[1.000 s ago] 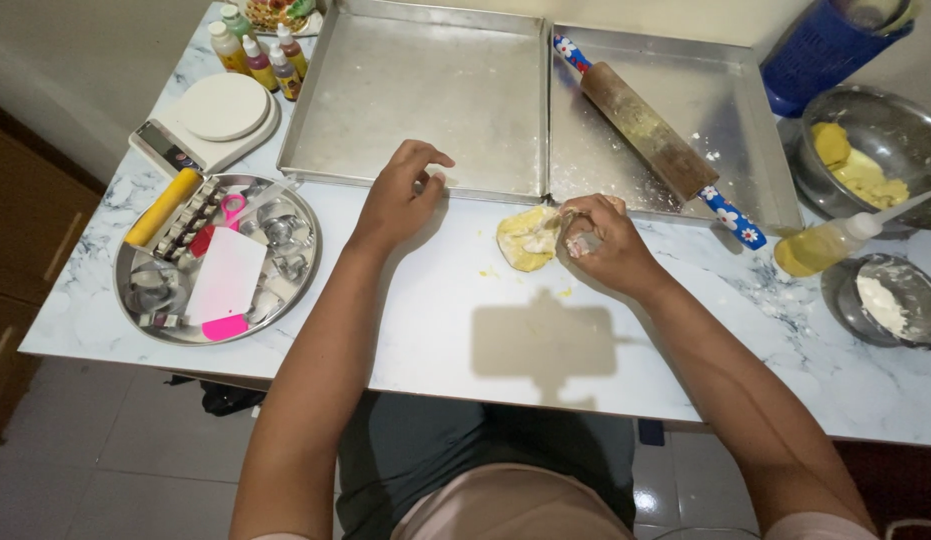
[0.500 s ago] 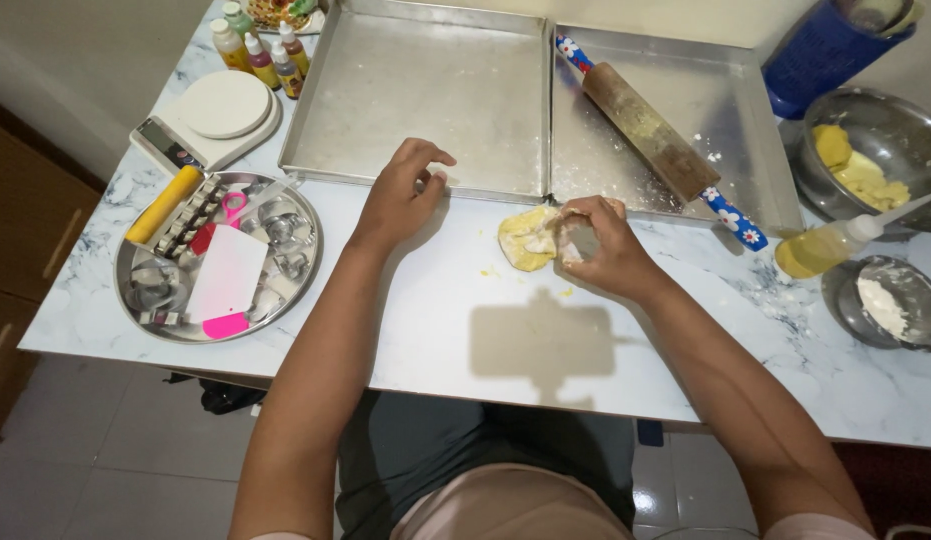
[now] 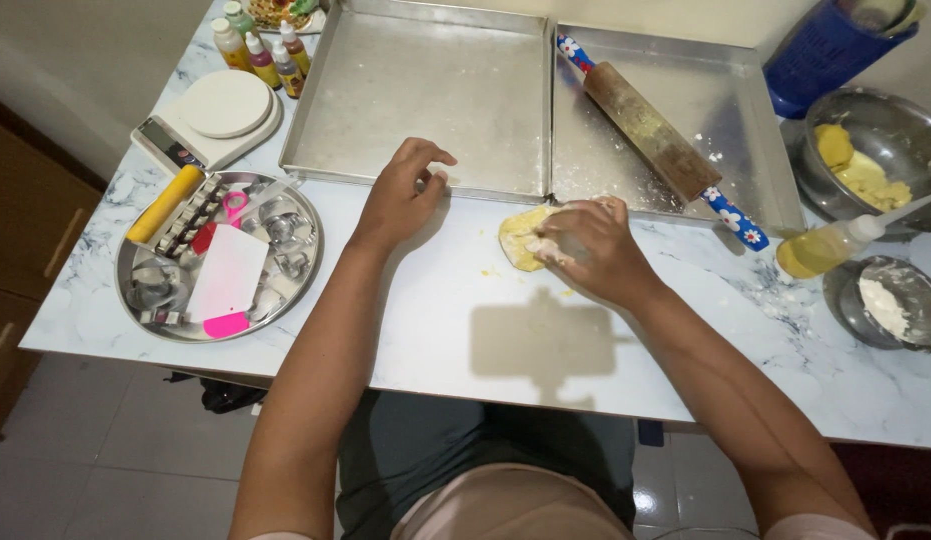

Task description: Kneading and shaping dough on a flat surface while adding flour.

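A: Pressing down on that dough (image 3: 522,237) with your right hand (image 3: 583,250), you can expect it to feel soft, light and a little sticky. It lies on the counter (image 3: 435,300), just in front of the right tray (image 3: 675,110), with your fingers curled over its right side.

B: Where would you have me take it?

A: Cup it from the edges or slide the fingers under; pinching the middle would likely tear or dent it. Floured fingers should help.

B: And the left hand (image 3: 403,195)?

A: Half-open, holding nothing, fingertips at the rim of the left tray (image 3: 415,90).

B: Anything changed from a second ago?

A: In the head view, very little. The right hand has stayed on the dough, perhaps shifted slightly across it; the left hand keeps its place by the tray. The rolling pin (image 3: 650,140) has not moved.
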